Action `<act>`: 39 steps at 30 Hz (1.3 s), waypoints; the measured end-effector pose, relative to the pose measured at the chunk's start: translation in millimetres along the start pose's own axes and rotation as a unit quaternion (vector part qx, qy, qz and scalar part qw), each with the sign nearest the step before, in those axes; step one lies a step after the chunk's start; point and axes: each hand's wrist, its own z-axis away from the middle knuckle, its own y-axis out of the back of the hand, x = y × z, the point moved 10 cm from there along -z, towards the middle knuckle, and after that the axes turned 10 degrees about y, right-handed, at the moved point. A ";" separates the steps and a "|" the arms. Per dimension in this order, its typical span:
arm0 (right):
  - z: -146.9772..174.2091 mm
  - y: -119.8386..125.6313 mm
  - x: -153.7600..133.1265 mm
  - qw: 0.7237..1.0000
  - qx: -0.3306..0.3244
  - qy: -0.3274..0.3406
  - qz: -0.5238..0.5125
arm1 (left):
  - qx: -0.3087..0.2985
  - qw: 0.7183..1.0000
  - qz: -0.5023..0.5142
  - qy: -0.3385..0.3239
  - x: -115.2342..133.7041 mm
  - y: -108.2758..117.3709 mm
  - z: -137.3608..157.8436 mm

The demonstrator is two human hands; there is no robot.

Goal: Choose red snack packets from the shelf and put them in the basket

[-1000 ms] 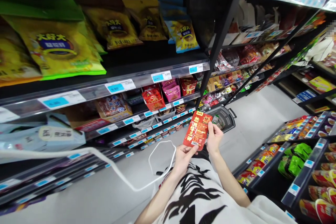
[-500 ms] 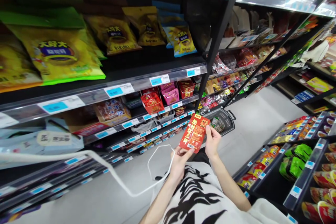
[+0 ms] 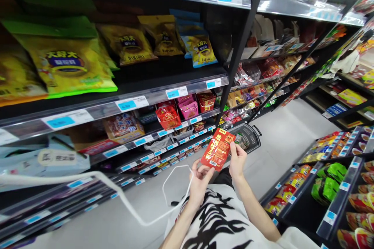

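Nearest us: the patterned shirt (image 3: 213, 218), with both forearms reaching forward over it. The left hand (image 3: 201, 177) has its thumb laid along the lower edge of a red packet (image 3: 218, 149) and its fingers curled behind. The right hand (image 3: 238, 159) pinches the same packet at its right edge between thumb and fingertips. Neither hand is free; we note a light, narrow grip on both sides. The packet is tilted, printed face up towards us, and looks flat and unopened, though its underside is hidden.

Progress, by our judgement: taking up the packet is done and it is being handled or read; setting it down anywhere is not done.

A white cable (image 3: 128, 202) loops left of the hands, apart from the packet. Beyond the hands, the black basket (image 3: 257, 142) appears to rest on the floor (image 3: 292, 128). It holds some small packets (image 3: 239, 139), partly covered from our view; we cannot count them. The red packet overlaps the basket in view but lies outside it.

Farther off, pink packets (image 3: 188, 108) stand on a lower shelf, and more stocked racks (image 3: 350, 103) line the aisle.
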 end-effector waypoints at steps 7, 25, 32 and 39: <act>-5.0 10.3 -2.0 1.000 0.023 0.004 0.007 | -0.001 0.997 -0.010 -0.071 12.6 4.7 0.6; 3.2 -6.9 19.9 0.998 -0.044 -0.035 -0.003 | 0.084 0.876 -0.344 -0.328 51.9 -12.2 27.9; -8.1 -6.5 9.4 0.993 -0.094 0.010 0.066 | 0.089 0.856 -0.328 -0.390 58.5 -12.9 29.8; -8.0 -38.3 -0.7 0.957 -0.289 -0.004 0.005 | 0.116 0.984 -0.105 -0.085 1.7 25.1 -20.8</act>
